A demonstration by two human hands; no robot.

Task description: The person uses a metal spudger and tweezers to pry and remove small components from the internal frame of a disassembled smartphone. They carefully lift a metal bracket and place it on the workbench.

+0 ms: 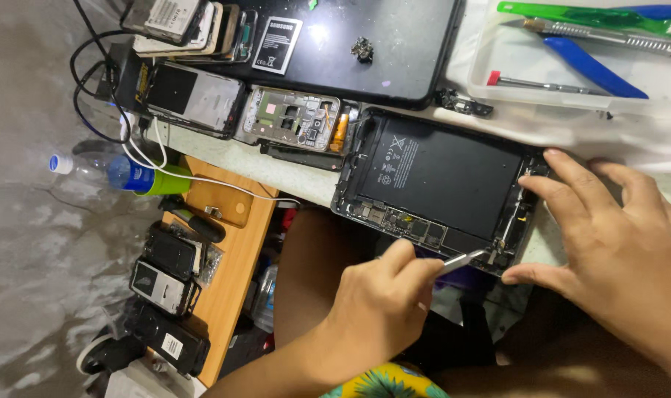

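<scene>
At centre frame lies an opened tablet on the white worktop — the left hand pinches metal tweezers against its lower edge, the right hand spread flat, steadying its right corner

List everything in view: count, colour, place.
opened tablet: 1, black, bench edge, centre
tweezers: 1, silver, tip at the tablet's lower corner
phone frames: 2 at least, grey and black, left of the tablet
phone stack: several, top left
tool tray: 1, clear, top right, blue-handled pliers inside
bottle: 1, blue and green, on its side, left
old phones: about 3, black, lower wooden shelf
left hand: holds the tweezers
right hand: steadies the tablet's right edge
</scene>
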